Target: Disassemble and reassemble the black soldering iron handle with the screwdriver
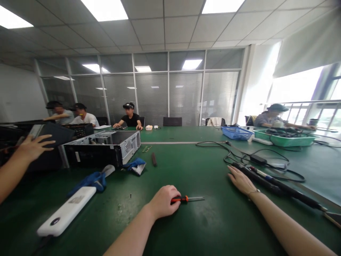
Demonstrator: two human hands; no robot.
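Observation:
My left hand (165,201) rests on the green table, its fingers wrapped round the handle of a screwdriver (195,198) with a red, orange and black grip. The metal shaft points right and lies close to the tabletop. Palm down, with fingers stretched out, my right hand (243,182) lies beside a long black rod-like tool (287,192); I cannot tell whether they touch. A tiny dark screw (130,195) is on the table to the left of my left hand.
At left stand an open computer case (93,154), blue-and-grey gloves (90,182) and a white power strip (69,209). A co-worker's hand (34,145) touches a dark panel. Memory sticks (146,149), cables (229,154), a blue basket (237,134) and a green basket (290,141) lie farther back. Several people sit around.

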